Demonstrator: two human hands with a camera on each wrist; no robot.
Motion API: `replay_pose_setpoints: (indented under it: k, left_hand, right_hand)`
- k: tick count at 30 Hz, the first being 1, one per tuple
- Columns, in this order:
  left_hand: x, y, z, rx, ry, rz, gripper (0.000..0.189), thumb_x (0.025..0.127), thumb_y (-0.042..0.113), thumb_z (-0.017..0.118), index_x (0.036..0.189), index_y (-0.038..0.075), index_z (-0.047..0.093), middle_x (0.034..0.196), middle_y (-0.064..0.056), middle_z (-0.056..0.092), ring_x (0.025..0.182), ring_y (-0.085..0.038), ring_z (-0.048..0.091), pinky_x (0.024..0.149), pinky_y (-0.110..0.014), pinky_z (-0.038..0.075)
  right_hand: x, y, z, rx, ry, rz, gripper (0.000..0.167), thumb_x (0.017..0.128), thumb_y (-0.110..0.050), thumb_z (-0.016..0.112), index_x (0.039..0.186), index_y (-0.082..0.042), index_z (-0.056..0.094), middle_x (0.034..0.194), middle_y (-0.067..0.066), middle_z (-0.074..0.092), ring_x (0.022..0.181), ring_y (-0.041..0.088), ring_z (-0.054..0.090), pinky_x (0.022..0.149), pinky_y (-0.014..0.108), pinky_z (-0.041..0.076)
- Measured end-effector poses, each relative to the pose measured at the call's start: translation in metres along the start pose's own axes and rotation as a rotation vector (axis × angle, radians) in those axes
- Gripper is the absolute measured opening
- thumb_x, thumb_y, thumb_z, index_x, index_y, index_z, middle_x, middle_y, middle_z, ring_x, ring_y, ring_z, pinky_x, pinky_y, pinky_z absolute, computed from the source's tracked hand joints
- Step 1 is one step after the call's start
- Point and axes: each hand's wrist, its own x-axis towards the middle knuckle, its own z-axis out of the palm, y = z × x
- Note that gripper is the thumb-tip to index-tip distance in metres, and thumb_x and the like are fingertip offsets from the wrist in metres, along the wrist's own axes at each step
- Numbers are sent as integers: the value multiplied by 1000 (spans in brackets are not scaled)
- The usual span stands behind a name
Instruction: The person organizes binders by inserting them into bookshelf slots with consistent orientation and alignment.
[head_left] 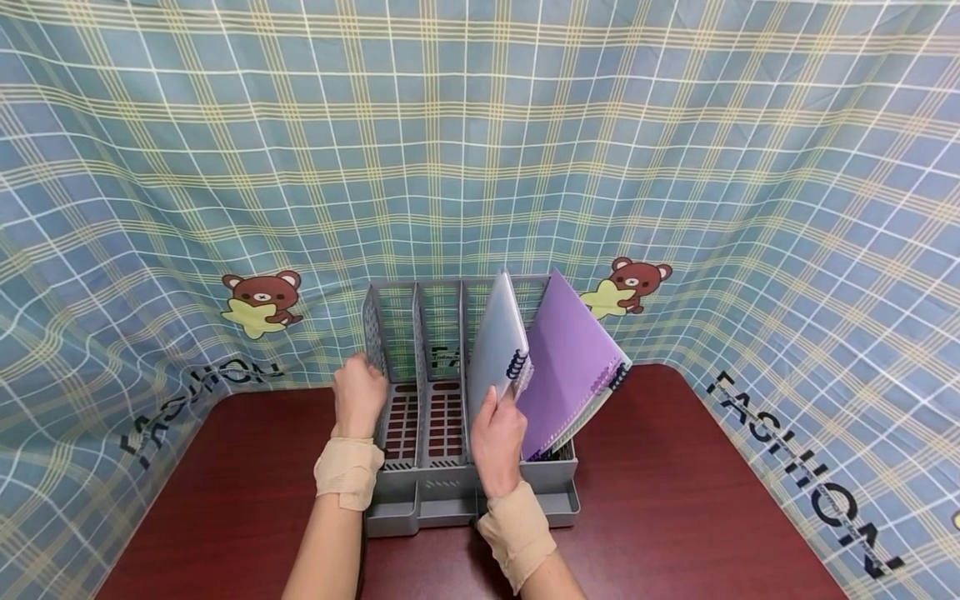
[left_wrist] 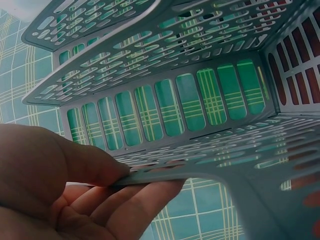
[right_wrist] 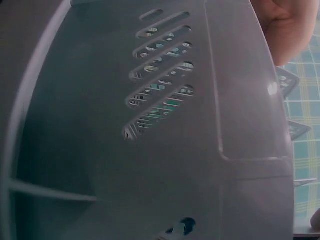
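A grey desktop file organizer (head_left: 442, 479) with upright slotted dividers stands on the table. My left hand (head_left: 359, 392) grips the edge of its left side panel (left_wrist: 155, 176), thumb on the inner face and fingers beneath in the left wrist view. A ring-bound notebook with a pale blue cover (head_left: 495, 333) stands upright in the third compartment from the left. My right hand (head_left: 498, 433) holds its lower near edge, thumb up along the cover. In the rightmost compartment a purple ring-bound notebook (head_left: 566, 367) leans to the right. The organizer's front wall (right_wrist: 170, 165) fills most of the right wrist view.
The dark red table (head_left: 667, 500) extends on both sides of the organizer. A plaid cloth (head_left: 450, 167) with bear prints hangs behind and around it. Low front trays (head_left: 393, 517) run along the organizer's near side.
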Motion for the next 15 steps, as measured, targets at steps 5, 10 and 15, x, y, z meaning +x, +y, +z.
replay_pose_setpoints:
  k: [5, 10, 15]
  left_hand:
    - [0, 0, 0, 2, -10, -3, 38, 100, 2, 44, 130, -12, 62, 60, -18, 57, 47, -24, 46, 46, -35, 36]
    - [0, 0, 1, 7, 13, 4, 32, 100, 2, 46, 122, -11, 66, 56, -14, 53, 48, -26, 47, 48, -37, 38]
    - [0, -1, 0, 5, 10, -7, 42, 101, 3, 46, 138, -12, 58, 56, -16, 54, 48, -27, 49, 50, -39, 40]
  right_hand:
    - [-3, 3, 3, 15, -13, 23, 27, 107, -16, 54, 86, -1, 62, 59, 14, 56, 57, 42, 63, 54, 56, 50]
    - [-4, 5, 5, 6, -33, 43, 23, 107, -16, 55, 93, 1, 64, 66, 21, 64, 63, 45, 68, 58, 57, 52]
    - [-4, 5, 6, -9, -61, 58, 20, 105, -14, 56, 93, 0, 64, 71, 24, 67, 65, 45, 69, 57, 56, 53]
